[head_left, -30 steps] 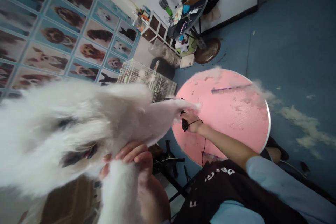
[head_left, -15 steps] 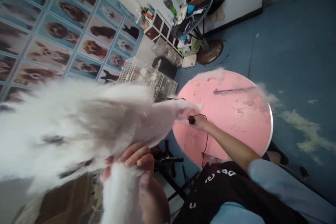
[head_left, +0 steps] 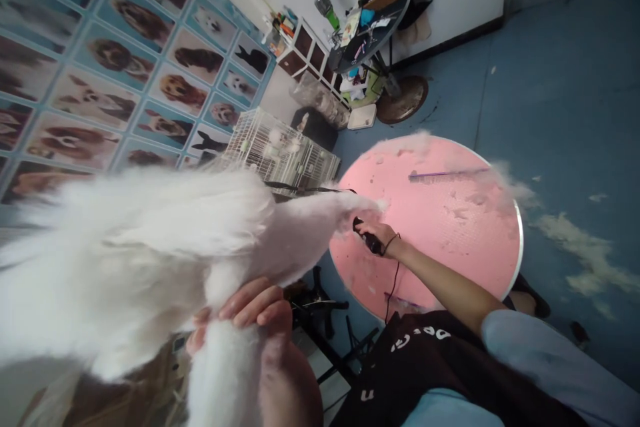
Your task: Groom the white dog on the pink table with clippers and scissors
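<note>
A fluffy white dog (head_left: 125, 267) fills the left side, its trimmed body stretching over the table. My left hand (head_left: 257, 313) is wrapped round the dog's front leg (head_left: 227, 363), near the chest. In my right hand (head_left: 385, 233) is a black hair clipper (head_left: 369, 238) with its cord trailing down toward my apron. The clipper's head points at the dog's rear end, just beside it; whether it touches the coat I cannot tell. The dog's face is turned away and hidden.
The round pink grooming table (head_left: 480, 240) carries loose white fur and a purple-backed comb (head_left: 445, 175). White wire cages (head_left: 275, 147) stand behind the dog. Farther back, a dark round table (head_left: 373, 40) holds tools. Clumps of fur lie on the blue floor (head_left: 550, 113).
The dog's head has turned away, so its face no longer shows. My right hand has swung the clipper round, showing more of its body. My left hand keeps its grip.
</note>
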Motion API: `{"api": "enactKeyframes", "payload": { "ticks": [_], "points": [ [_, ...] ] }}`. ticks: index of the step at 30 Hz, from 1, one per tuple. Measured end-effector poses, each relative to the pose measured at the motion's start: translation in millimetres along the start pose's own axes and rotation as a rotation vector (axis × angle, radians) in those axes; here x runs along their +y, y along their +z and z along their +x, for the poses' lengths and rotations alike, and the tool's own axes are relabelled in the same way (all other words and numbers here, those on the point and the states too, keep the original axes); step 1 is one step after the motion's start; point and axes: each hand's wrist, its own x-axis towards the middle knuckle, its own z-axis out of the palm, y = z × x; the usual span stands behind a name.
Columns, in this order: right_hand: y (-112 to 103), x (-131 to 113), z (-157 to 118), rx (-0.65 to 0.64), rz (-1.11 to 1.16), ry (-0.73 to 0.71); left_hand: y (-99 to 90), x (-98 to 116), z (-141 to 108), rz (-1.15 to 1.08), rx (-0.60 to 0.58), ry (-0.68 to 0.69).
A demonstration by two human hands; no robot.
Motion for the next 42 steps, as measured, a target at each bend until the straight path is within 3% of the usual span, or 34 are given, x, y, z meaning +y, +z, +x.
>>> {"api": "enactKeyframes", "payload": {
  "ticks": [4,6,9,12,15,19,22,27,30,34,39,42],
  "points": [
    [6.8,3.7,22.7,-0.021,0.018,0.022,10.9,-6.5,2.9,-0.069,-0.088,-0.051],
    [10.5,4.4,27.4,-0.022,-0.009,0.158,14.7,-8.5,3.3,-0.069,-0.097,-0.082],
    [20.9,-4.7,5.7,0.098,0.000,0.361,16.3,-9.3,2.0,-0.070,-0.068,-0.099],
    [35.8,-21.6,-27.0,0.258,0.059,0.234,16.1,-9.9,1.5,-0.070,-0.106,-0.101],
    [49.4,-29.6,-31.6,0.313,0.066,0.072,17.1,-11.9,2.3,-0.069,-0.155,-0.120],
    [63.7,-18.6,-3.6,0.325,0.054,0.121,16.8,-14.6,1.2,-0.092,-0.129,-0.131],
    [71.5,-15.1,-1.5,0.336,0.068,0.158,13.1,-13.4,-0.4,-0.052,-0.047,-0.093],
    [80.0,-32.9,-28.9,0.282,0.044,0.082,9.5,-10.9,1.1,0.046,-0.023,-0.096],
    [83.3,-33.7,-19.6,0.222,-0.020,0.128,9.9,-13.8,1.1,0.011,-0.007,-0.074],
    [89.2,-25.8,-3.7,0.149,-0.084,0.246,4.4,-12.9,-3.3,0.159,0.107,-0.075],
    [99.2,-32.1,-21.5,0.110,-0.126,0.088,-1.7,-10.4,-8.5,0.125,0.089,-0.148],
    [96.3,-22.1,-10.0,0.112,-0.174,0.091,-1.9,-13.7,-9.3,0.117,0.088,-0.140]
  ]
}}
